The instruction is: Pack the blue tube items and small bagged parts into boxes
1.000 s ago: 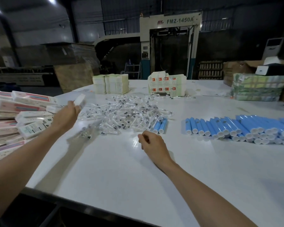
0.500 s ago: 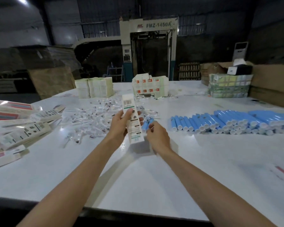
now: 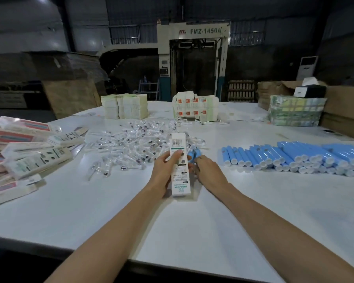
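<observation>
My left hand point(image 3: 163, 175) grips a long white carton point(image 3: 180, 181) with a barcode, held upright over the middle of the white table point(image 3: 110, 211), thumb across its front. At the carton's right edge, my right hand point(image 3: 211, 175) pinches it with curled fingers. Two blue tubes point(image 3: 193, 154) lie just behind that hand. A long row of blue tubes with white caps point(image 3: 294, 157) lies to the right. A heap of small clear bagged parts point(image 3: 135, 144) spreads behind the carton.
Flat cartons point(image 3: 29, 156) are piled at the table's left edge. Stacks of printed packs stand at the back left point(image 3: 124, 107), back middle point(image 3: 194, 108) and back right point(image 3: 296, 112). Brown cardboard point(image 3: 344, 111) lines the far right. A large machine stands beyond the table.
My left hand took a carton from the left pile and brought it to the middle. My right hand has come up against its right edge. The head has turned slightly left.
</observation>
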Motion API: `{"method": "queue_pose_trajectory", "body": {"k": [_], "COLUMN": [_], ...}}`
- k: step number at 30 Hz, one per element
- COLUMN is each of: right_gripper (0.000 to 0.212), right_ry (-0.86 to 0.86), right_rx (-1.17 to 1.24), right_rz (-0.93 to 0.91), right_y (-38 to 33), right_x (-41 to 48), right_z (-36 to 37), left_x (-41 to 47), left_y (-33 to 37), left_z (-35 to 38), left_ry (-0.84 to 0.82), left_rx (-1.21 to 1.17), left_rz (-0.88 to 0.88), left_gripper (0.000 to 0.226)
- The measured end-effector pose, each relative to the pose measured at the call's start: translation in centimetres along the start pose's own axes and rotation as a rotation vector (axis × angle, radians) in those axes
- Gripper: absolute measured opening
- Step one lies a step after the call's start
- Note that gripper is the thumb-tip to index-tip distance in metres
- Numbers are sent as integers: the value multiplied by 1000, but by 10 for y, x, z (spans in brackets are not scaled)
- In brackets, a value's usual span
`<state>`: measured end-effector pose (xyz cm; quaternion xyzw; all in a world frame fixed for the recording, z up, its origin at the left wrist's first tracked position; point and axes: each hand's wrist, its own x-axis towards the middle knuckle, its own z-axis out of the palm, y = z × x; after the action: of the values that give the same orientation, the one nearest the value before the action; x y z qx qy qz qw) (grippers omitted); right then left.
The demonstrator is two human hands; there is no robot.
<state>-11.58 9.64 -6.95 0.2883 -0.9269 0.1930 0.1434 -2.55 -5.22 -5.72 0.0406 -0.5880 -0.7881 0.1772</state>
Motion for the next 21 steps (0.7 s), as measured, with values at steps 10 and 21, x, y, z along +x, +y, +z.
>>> {"method": "queue_pose_trajectory", "body": {"k": [10, 21], "right_gripper": [20, 24], "right_ry": [30, -4], "right_rx": [-418, 198], "right_rz": [61, 322], "right_y": [12, 33], "right_x": [-40, -21], "right_z": [-35, -61], "left_x": [-6, -17], "left_y": [8, 10], "left_z": [2, 9], "left_ry": [-76, -218], "left_rx": [-68, 33], "left_rz": [-6, 12], "left_gripper": [40, 51]}}
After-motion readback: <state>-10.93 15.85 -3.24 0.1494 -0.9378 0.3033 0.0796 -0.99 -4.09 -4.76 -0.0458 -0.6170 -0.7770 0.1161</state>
